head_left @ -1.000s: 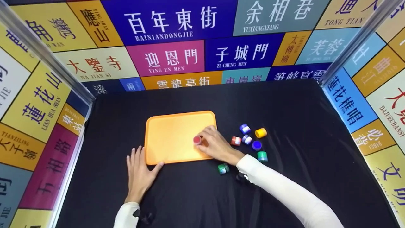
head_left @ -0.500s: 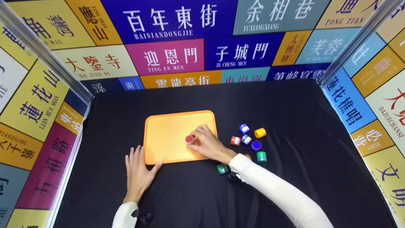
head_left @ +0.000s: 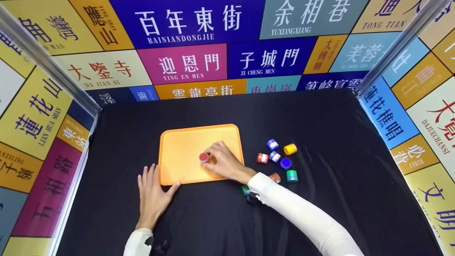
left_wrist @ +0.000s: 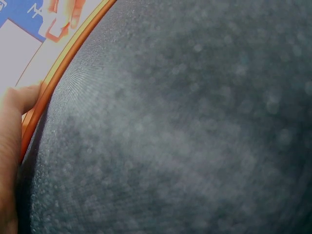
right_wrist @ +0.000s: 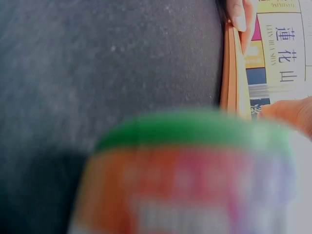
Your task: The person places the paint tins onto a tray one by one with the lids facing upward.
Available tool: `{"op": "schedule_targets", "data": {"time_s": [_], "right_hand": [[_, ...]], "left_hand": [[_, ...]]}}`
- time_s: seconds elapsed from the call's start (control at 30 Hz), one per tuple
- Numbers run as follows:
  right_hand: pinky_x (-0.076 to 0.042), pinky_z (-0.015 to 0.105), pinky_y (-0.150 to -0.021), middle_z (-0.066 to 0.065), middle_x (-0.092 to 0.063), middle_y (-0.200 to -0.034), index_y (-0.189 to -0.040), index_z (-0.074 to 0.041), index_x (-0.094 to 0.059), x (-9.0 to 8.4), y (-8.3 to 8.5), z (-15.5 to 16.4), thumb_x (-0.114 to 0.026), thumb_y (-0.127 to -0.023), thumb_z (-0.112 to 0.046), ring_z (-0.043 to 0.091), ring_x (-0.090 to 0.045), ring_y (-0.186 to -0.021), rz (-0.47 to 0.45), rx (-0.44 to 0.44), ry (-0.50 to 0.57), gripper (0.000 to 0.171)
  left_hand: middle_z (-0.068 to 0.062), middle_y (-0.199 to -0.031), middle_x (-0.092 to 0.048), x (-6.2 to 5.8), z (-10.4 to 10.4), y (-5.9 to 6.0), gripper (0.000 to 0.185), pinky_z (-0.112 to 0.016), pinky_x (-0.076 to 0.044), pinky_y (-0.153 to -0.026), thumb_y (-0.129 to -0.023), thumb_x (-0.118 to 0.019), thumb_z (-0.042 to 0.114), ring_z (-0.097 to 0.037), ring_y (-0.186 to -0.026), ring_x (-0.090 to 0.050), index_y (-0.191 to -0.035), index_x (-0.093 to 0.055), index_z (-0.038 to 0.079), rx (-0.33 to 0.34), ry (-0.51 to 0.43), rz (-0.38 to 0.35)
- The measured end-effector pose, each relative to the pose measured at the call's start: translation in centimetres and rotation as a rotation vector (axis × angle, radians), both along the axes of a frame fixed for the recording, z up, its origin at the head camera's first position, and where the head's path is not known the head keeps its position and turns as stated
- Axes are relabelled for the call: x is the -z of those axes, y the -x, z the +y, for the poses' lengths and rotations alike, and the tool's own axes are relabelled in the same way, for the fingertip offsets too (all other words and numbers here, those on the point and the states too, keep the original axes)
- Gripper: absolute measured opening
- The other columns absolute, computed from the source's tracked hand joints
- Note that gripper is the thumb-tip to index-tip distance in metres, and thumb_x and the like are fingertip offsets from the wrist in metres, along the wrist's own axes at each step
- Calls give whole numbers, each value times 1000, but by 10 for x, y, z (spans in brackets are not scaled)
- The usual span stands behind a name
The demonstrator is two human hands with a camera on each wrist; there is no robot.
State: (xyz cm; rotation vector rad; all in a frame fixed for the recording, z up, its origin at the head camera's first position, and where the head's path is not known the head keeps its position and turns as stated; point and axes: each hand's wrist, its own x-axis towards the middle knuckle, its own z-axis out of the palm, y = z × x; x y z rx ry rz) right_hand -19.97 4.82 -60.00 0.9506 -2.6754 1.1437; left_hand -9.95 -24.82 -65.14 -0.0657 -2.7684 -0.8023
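The right hand (head_left: 224,164) is pinching a small round red-capped plastic jar (head_left: 204,157) with its fingertips. The jar is standing upright, with its red cap facing up, so its long way is running straight up and down. It is sitting on the flat orange plastic tray (head_left: 185,142), near the tray's middle, right at the left of the fingertips. The tray is a rectangle with rounded corners and a low raised rim, and it is looking smooth.

The left hand (head_left: 152,193) is lying flat on the black cloth (head_left: 320,113) with its fingers straight and spread. It is holding nothing. Its thumb is touching the near left corner of the tray. In the left wrist view the thumb (left_wrist: 12,126) is resting against the orange rim, and the cloth is looking soft and bumpy.

To the right of the right hand, a bunch of other little round jars is sitting on the cloth: a yellow jar (head_left: 290,149) lying on its side, a blue-capped jar (head_left: 285,163) standing up, and a green jar (head_left: 292,176). One more green-capped jar (head_left: 245,190) is half hidden under the white sleeve (head_left: 302,217).

The right wrist view is very blurry. A green-topped jar (right_wrist: 185,170) is filling it up close, and its label is too fuzzy to read.
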Motion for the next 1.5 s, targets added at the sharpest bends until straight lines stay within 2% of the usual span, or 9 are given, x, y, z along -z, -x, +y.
{"op": "schedule_targets", "data": {"time_s": [0.4,0.7,0.93,1.5], "right_hand": [[-52,37,-100,5,-74,-110,-120,-6,-79,-4,-2,-22,-91,-92,-22,25,-58,-118,-36,-7,11,34],[-51,36,-102,3,-74,-114,-123,-8,-79,1,-3,-39,-90,-94,-25,22,-57,-120,-90,-4,3,35],[-48,37,-103,2,-75,-112,-119,-10,-80,8,-7,-49,-88,-96,-28,23,-56,-118,-68,-27,-31,30],[-45,41,-106,1,-77,-114,-119,-14,-82,12,-8,-56,-88,-96,-30,24,-55,-119,-71,-38,-98,28]], "left_hand": [[-31,-167,-44,4,1,1,104,-69,-11,-133,-87,-88,52,-53,-161,-29,-160,-46,-9,8,14,56],[-31,-167,-44,3,0,5,104,-68,-10,-134,-89,-87,54,-52,-163,-27,-161,-46,-8,8,14,27],[-30,-168,-44,3,-1,3,105,-67,-9,-134,-90,-86,58,-51,-163,-26,-162,-45,-8,1,15,12],[-30,-168,-44,3,-2,1,105,-67,-10,-134,-88,-88,54,-51,-163,-26,-161,-45,-8,-5,20,8]]}}
